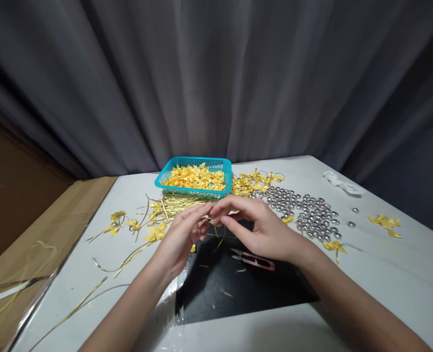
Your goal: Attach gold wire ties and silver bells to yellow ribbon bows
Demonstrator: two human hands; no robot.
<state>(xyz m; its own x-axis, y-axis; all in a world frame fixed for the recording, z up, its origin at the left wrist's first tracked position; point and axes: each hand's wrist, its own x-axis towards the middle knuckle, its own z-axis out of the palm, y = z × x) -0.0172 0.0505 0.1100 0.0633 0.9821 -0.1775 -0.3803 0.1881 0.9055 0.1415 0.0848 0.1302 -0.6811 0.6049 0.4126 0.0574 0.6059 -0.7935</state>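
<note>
My left hand (181,239) and my right hand (262,227) meet fingertip to fingertip above a black mat (234,283) near the table's front. Both pinch something small and gold between thumb and forefinger; it looks like a thin gold wire tie, though it is mostly hidden. A bundle of gold wire ties (181,201) lies just beyond the fingers. Behind it stands a teal basket (194,177) full of yellow ribbon bows. Pink-handled thread snips (255,260) rest on the mat under my right hand.
Several silver bells (304,210) spread to the right of the basket. Finished yellow bows (385,222) and loose gold strands (113,264) lie scattered over the white table. A brown cardboard surface (25,254) borders the left. A grey curtain hangs behind.
</note>
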